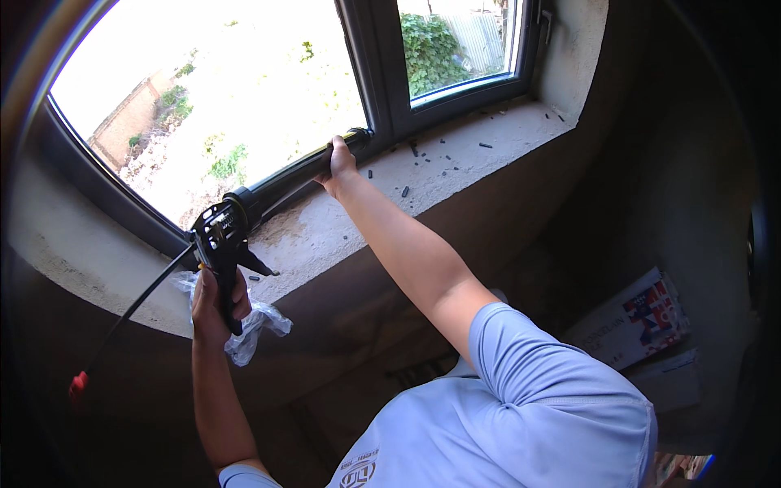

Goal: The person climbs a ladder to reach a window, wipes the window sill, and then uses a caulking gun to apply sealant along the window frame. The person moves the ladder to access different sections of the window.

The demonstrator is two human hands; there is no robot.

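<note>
A black caulking gun point(281, 184) lies slantwise along the bottom of the dark window frame point(378, 77), its front end near the upright between the panes. My left hand point(213, 305) is wrapped round its handle; the trigger point(256, 259) stands out to the right of the fingers. My right hand point(335, 167) grips the barrel close to its front end. From the gun's back a thin rod point(138, 301) runs down left to a red tip point(78, 384). The nozzle's exact contact with the frame is hard to make out.
Small black scraps point(405, 192) are scattered over the rough plaster sill point(455, 175). Crumpled clear plastic point(262, 325) hangs at the sill's edge beside my left hand. A printed cardboard box point(634, 321) leans in the dark at the lower right. A window handle point(546, 26) shows at upper right.
</note>
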